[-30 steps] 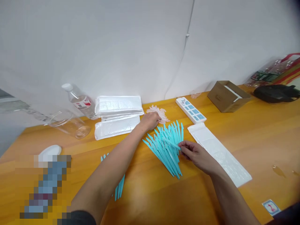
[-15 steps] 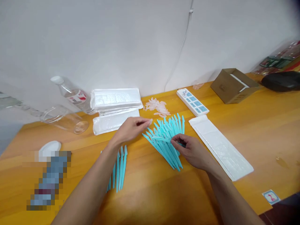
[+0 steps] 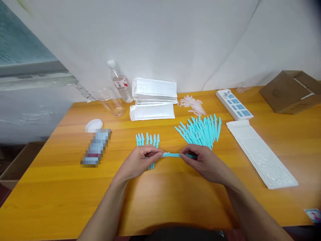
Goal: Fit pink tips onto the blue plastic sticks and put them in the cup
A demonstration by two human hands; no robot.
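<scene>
Between my hands a slim teal stick [image 3: 173, 155] lies level above the table. My right hand [image 3: 200, 159] pinches its handle part, and my left hand [image 3: 140, 160] closes at its other tip, where a small pale piece shows at the fingertips. Behind my left hand several teal sticks [image 3: 147, 138] lie in a row, partly hidden by it. Beyond my right hand a fanned heap of teal sticks [image 3: 205, 129] is spread out. Small translucent pale pieces [image 3: 193, 103] form a loose pile behind the heap.
White padded envelopes [image 3: 155, 88] are stacked by the wall, with a bottle [image 3: 121, 83] and clear jar [image 3: 112, 102] to their left. A white lid [image 3: 94, 125] lies left. Rightward are a power strip [image 3: 234, 104], another envelope [image 3: 263, 154] and a cardboard box [image 3: 288, 92].
The teal stick in my right hand has come off the heap towards the table's front. My left hand has left the pale pile's side and meets the stick's tip. The view has shifted left.
</scene>
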